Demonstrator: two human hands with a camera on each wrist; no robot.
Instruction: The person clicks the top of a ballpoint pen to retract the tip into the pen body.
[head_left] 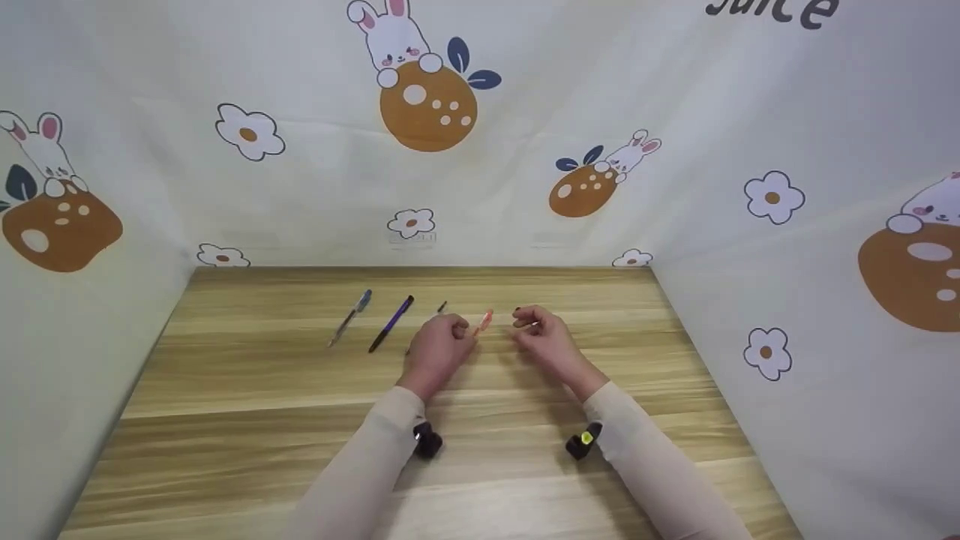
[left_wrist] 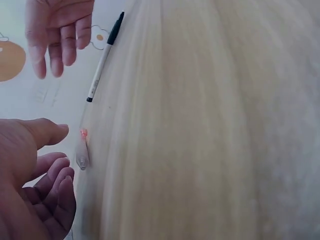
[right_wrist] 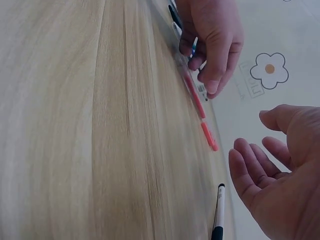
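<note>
In the head view my left hand (head_left: 442, 349) is beside a clear pen with an orange-red cap (head_left: 485, 321). Its thumb stands apart from loosely curled fingers in the left wrist view, with nothing seen between them. The red refill of that orange-red pen (right_wrist: 196, 97) shows in the right wrist view. To the right, my right hand (head_left: 551, 345) is near a white pen with a dark cap (left_wrist: 105, 60), which the hand mostly hides in the head view. The fingers of the right hand (right_wrist: 285, 170) are loosely bent and hold nothing.
Left of the hands lie a clear pen with a blue cap (head_left: 350, 319) and a purple and black pen (head_left: 391, 324). Another pen (head_left: 442, 307) is mostly covered by the left hand. A printed cloth (head_left: 322, 187) walls in the wooden table (head_left: 247, 390).
</note>
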